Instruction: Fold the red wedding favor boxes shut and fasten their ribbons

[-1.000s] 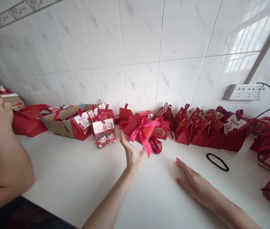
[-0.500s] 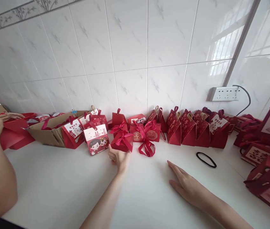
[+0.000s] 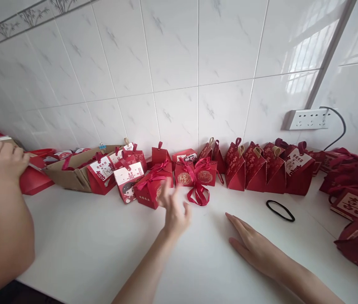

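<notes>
My left hand (image 3: 175, 211) hovers over the table, fingers apart and slightly blurred, holding nothing. Just behind its fingertips stands a red gift box with a ribbon bow (image 3: 149, 195), turned at an angle; whether the fingers still touch it I cannot tell. Beside it is a white and red gift box (image 3: 129, 181) with a cartoon couple. Behind and right sit red boxes with gold round prints (image 3: 208, 175), a loose loop of red ribbon (image 3: 198, 195) hanging in front. My right hand (image 3: 251, 245) lies on the white table with its fingers stretched out, touching no box.
Several triangular red gift boxes (image 3: 254, 169) line the tiled wall. A black elastic loop (image 3: 280, 210) lies right of my right hand. More red boxes (image 3: 349, 202) crowd the right side. An open cardboard box (image 3: 71, 178) stands left, near another person's hand (image 3: 0, 162).
My left hand has let go of the bow-tied red box and drawn back to the right. That box now sits angled beside the cartoon box. My right hand stays flat on the table.
</notes>
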Motion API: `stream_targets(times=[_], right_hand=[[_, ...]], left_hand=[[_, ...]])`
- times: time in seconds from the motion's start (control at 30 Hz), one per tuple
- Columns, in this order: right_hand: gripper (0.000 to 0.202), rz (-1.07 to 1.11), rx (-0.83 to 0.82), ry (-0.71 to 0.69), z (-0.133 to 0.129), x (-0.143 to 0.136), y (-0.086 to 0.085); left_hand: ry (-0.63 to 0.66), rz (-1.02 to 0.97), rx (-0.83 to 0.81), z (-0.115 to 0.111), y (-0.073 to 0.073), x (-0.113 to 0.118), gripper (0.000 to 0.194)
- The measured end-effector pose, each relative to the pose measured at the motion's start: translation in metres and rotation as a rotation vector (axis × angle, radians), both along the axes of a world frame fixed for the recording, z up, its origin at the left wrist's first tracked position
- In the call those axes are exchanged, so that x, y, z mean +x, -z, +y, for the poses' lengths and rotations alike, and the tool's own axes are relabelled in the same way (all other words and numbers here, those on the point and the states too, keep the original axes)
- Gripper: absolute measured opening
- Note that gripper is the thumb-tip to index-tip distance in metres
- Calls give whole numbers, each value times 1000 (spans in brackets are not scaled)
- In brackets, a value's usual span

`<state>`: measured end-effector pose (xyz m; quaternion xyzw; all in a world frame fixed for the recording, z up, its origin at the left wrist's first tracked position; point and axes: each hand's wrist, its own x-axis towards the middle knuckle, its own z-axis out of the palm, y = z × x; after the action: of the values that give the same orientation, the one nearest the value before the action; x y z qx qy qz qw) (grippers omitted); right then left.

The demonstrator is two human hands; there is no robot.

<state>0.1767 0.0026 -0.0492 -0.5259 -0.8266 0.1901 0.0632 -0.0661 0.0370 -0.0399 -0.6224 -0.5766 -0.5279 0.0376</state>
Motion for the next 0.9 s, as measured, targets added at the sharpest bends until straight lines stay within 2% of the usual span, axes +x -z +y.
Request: stream_targets(times=[0.07,0.13,0.27,0.33,0.4,0.47,0.57,0.63,0.7,0.83,0.9], right_hand=[[67,-2,3,5,0,0,0],[66,-7,9,4,0,0,2],[64,-15,33,-15,2,1,6],[62,-20,52,-14,2,2,6],[59,-18,77,-13,-1,1,3],[56,10,131,-26,-6,-2,-4],[48,87,310,1,-6,-5,-20],[40,71,402,157,1,1,-33],[34,40,496,365,7,14,-48],[41,-25,606,787,-1,55,-80],[47,-135,515,1000,-14,75,-92]], left_hand=[[172,131,-88,0,8,7,47],[217,179,-198,6,15,5,48],[35,93,-365,28,24,-20,56],[-42,47,-392,36,23,-32,52],[-60,32,-396,38,19,-37,47],[-6,52,-381,35,14,-33,40],[177,122,-305,27,4,-19,31],[338,179,-257,21,-1,-10,24],[442,210,-219,14,-4,-1,21],[513,331,-83,0,-7,9,21],[532,432,-5,-2,-8,11,23]])
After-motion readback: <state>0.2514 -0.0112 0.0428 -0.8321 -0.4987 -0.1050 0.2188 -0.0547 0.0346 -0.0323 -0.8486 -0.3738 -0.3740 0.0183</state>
